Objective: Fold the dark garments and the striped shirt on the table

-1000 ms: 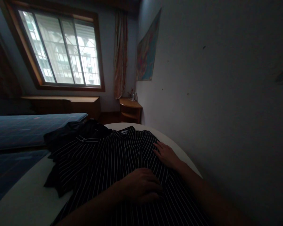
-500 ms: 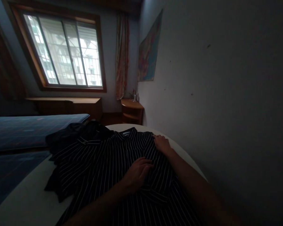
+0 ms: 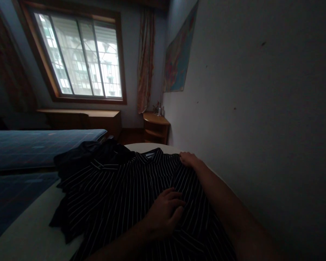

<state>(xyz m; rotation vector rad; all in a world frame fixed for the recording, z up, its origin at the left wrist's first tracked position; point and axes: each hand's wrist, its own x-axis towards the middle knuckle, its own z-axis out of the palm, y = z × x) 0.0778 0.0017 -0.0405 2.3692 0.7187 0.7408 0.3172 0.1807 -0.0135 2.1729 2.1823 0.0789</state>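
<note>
A dark short-sleeved shirt with thin white stripes (image 3: 136,188) lies face up on the white round table (image 3: 40,221), its collar at the far side. My left hand (image 3: 167,210) rests on the chest beside the right-hand sleeve, fingers spread and slightly bent. At that side's shoulder, my right hand (image 3: 188,159) has its fingers curled in at the shirt's edge; its fingertips are partly hidden. The near sleeve lies folded below my left hand.
Dark clothing (image 3: 95,152) is heaped at the table's far left. Beyond stands a bed with a blue checked mattress (image 3: 57,139). A wooden corner shelf (image 3: 156,119) is at the back, and a bare wall (image 3: 247,119) runs close along the right.
My right hand has gone from lying on the sleeve top to curling at the shoulder edge. My left hand has slid slightly nearer and right over the shirt. The view has shifted a little.
</note>
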